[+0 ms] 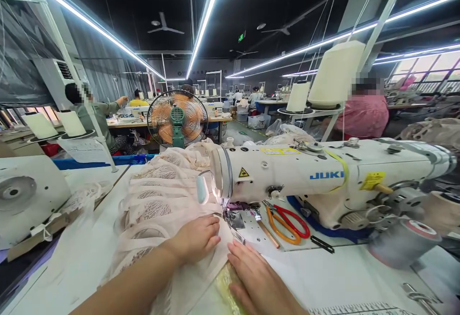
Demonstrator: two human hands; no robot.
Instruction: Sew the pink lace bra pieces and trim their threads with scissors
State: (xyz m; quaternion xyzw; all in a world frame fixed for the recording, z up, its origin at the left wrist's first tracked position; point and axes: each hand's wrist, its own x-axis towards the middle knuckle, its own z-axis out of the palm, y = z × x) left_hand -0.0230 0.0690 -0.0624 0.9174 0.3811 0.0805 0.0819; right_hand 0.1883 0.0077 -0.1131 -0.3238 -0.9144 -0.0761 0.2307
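Observation:
A cream fabric garment piece (pixel 179 279) with lacy parts runs under the needle area of a white JUKI sewing machine (pixel 283 169). My left hand (pixel 197 238) lies on this fabric just left of the presser foot, fingers slightly bent and pressing down. Close to the fabric's right edge, my right hand (pixel 257 274) rests with its fingers stretched out. Partly beneath its palm is a yellowish clear plastic packet (pixel 229 288). More cream lace fabric (pixel 158 205) is heaped behind and left of my left hand.
Orange-handled (pixel 283 226) and red-handled scissors (pixel 296 219) lie under the machine arm beside a wooden-handled brush (pixel 268 231). A grey thread cone (pixel 404 243) stands at right, near a ruler (pixel 359 309). A green-hubbed fan (pixel 177 118) stands ahead. Several people work beyond, one in pink (pixel 364 111).

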